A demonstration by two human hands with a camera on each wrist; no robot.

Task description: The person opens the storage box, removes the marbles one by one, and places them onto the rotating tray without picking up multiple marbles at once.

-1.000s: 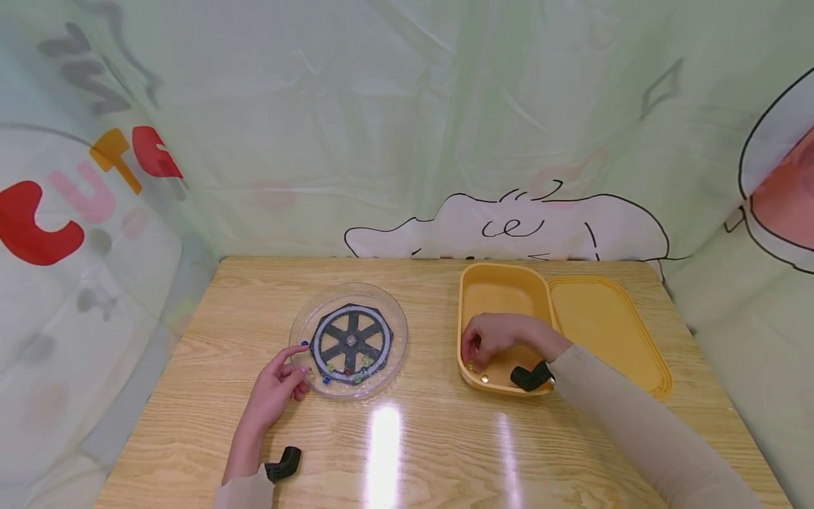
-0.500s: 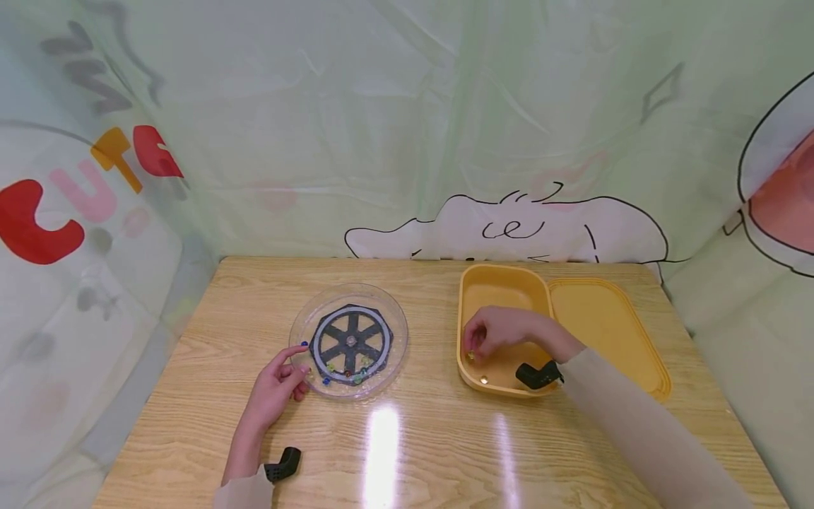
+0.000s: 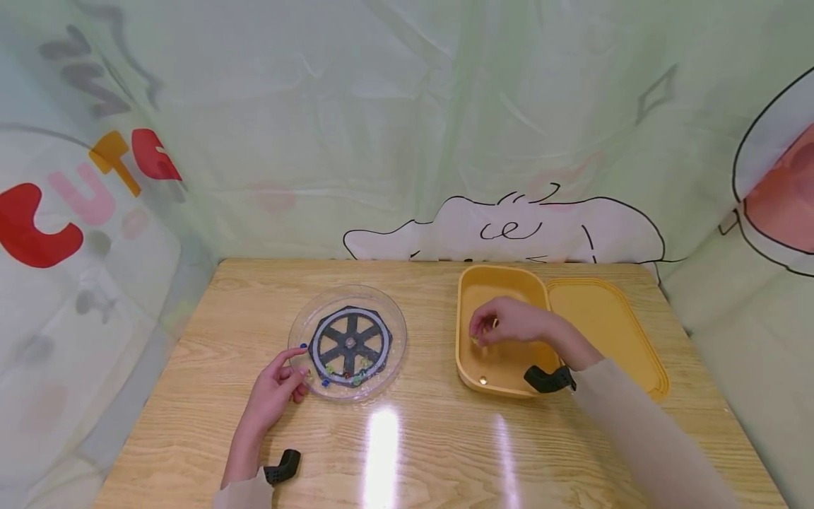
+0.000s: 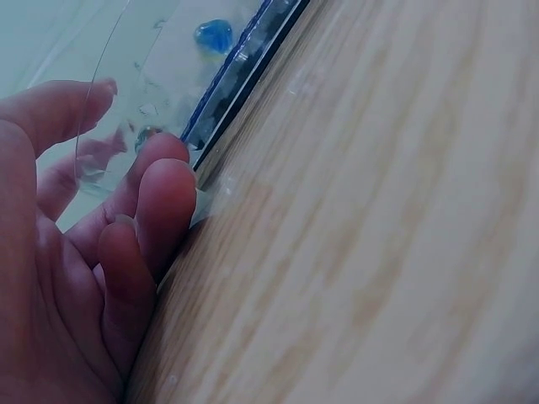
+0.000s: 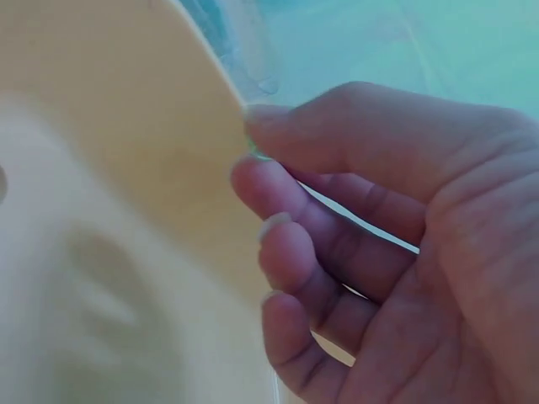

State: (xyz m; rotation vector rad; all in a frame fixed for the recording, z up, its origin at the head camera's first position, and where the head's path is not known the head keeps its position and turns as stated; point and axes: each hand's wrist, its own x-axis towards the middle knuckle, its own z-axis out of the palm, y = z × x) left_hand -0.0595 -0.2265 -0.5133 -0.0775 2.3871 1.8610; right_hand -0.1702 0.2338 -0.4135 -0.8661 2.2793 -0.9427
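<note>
My right hand pinches a small yellow-green glass marble between thumb and index finger, above the yellow plastic box. In the right wrist view, only a sliver of that marble shows between the fingertips. One more shiny marble lies on the box floor near its front. My left hand grips the left rim of a round clear plastic dish. Several coloured marbles sit in the dish's front part. Beyond the left fingers, a blue marble shows through the clear wall.
A dark spoked wheel-shaped piece shows through the dish. Right of the box lies a yellow lid. Everything stands on a wooden table, with a printed curtain behind it. Black wrist cameras are at both wrists.
My right hand has risen from the box's front left corner and moved back and slightly right, carrying the pinched marble. My left hand and the dish stay in place.
</note>
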